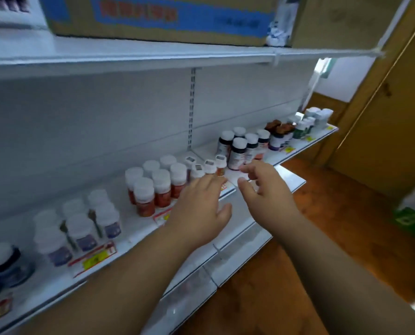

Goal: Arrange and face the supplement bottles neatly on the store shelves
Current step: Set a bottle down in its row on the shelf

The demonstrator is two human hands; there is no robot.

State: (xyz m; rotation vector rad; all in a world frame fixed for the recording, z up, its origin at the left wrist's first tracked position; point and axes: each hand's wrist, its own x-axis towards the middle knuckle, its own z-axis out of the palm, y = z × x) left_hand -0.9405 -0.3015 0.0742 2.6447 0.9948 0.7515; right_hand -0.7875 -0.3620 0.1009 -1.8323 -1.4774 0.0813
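Observation:
A white shelf [138,228] carries groups of white-capped supplement bottles. Small bottles with labelled caps [210,166] stand in the middle, with my left hand [199,209] just in front of them, fingers straight and reaching toward them, holding nothing. Red-labelled bottles [161,187] stand to their left. Dark bottles with white caps [239,149] stand to the right. My right hand [265,187] hovers before those, fingers loosely spread and empty. Purple-labelled bottles [80,228] stand further left.
A cardboard box [153,18] sits on the upper shelf. Brown-capped bottles [280,131] and more white ones [319,116] stand at the shelf's right end. Lower shelves jut out below the hands. A wooden floor [346,204] and a green-and-white package [414,213] lie to the right.

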